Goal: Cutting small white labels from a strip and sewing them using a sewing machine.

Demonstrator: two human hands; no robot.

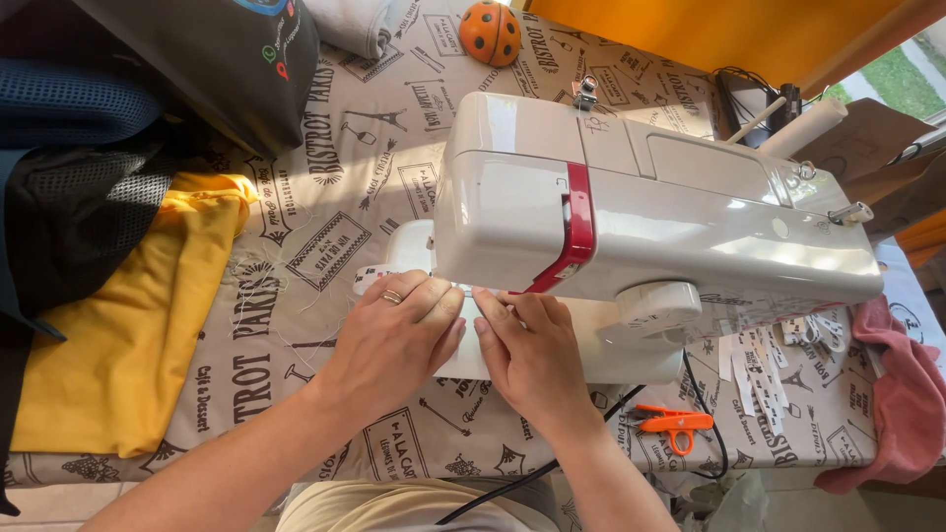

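Printed tablecloth (pixel 325 187); both hands (pixel 394 340) flat under sewing machine (pixel 631 217)

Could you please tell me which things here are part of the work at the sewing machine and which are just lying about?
In use: white sewing machine with red stripe; left hand and right hand at its bed.

Lying about: orange thread snips; folded yellow fabric; orange ladybird-shaped ball; pink cloth; printed white ribbon strips.

Both forearms come in from six o'clock. The left hand (pixel 394 335) lies flat, palm down, fingers together pointing to one o'clock, ring on one finger. The right hand (pixel 527 355) lies flat beside it, fingertips toward eleven o'clock, nearly touching the left.
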